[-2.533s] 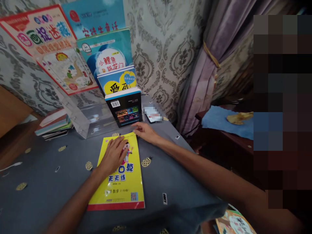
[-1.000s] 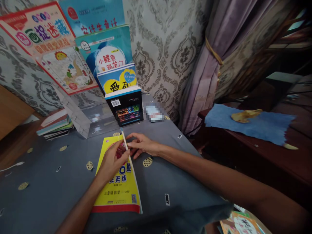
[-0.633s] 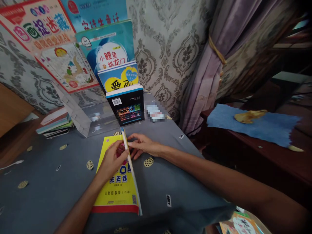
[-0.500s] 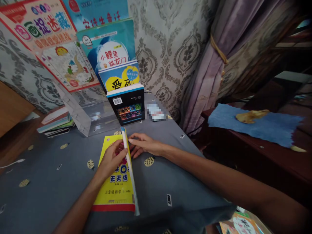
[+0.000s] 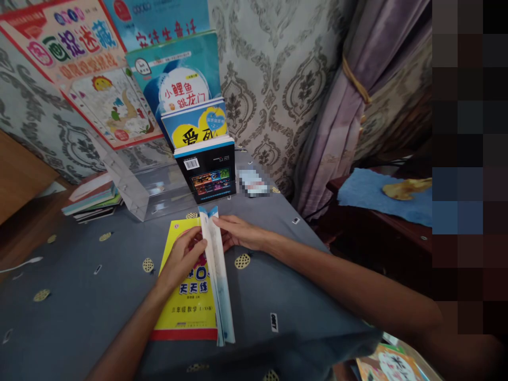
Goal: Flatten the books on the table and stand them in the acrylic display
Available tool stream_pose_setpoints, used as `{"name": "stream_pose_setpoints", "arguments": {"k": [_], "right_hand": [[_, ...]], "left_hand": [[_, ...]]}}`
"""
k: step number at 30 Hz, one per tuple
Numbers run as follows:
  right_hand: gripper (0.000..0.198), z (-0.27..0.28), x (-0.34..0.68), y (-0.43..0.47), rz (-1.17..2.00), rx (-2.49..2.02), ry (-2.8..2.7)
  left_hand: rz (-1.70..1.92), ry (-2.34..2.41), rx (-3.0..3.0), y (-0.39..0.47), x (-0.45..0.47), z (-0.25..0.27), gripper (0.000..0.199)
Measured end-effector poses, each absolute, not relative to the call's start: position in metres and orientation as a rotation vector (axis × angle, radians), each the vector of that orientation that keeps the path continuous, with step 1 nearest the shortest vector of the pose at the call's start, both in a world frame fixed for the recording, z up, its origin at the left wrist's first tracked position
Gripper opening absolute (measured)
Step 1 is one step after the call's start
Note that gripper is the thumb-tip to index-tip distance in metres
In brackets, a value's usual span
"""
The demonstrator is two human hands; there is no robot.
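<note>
Left hand [image 5: 184, 255] pinching yellow book [image 5: 184, 320] near loose edge; right hand [image 5: 243, 233] pinching pages [image 5: 223, 286] at book's top right. Best: left steady, part gently.

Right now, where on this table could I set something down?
Bare grey tablecloth shows between the thin white item and left forearm; a smaller patch lies between the yellow workbook, right forearm and the tablecloth's right edge. Toward the wall it's crowded: clear stand, black book, book stack.
</note>
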State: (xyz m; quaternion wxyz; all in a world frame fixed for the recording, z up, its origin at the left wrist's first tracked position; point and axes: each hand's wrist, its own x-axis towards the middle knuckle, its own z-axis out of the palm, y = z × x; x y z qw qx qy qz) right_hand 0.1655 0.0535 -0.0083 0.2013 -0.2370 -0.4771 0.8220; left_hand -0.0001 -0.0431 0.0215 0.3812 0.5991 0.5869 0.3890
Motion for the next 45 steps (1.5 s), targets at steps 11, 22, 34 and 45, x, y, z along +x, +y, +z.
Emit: {"name": "stream_pose_setpoints", "arguments": {"k": [11,22,34,45], "right_hand": [[0.037,-0.018,0.164,0.065,1.979,-0.815,-1.541],[0.024,-0.014,0.185,0.08,0.506,-0.828,-2.328],[0.023,-0.027,0.18,0.082,0.439,-0.743,-2.529],[0.032,-0.036,0.175,0.07,0.508,-0.596,-2.546]], "left_hand": [[0.913,1.667,1.496,-0.044,0.003,0.01,0.049],[0.792,1.75,2.041,-0.05,0.006,0.007,0.029],[0.27,1.293,2.649,-0.132,-0.008,0.012,0.053],[0.456,1.438,2.904,-0.144,0.02,0.008,0.024]]}}
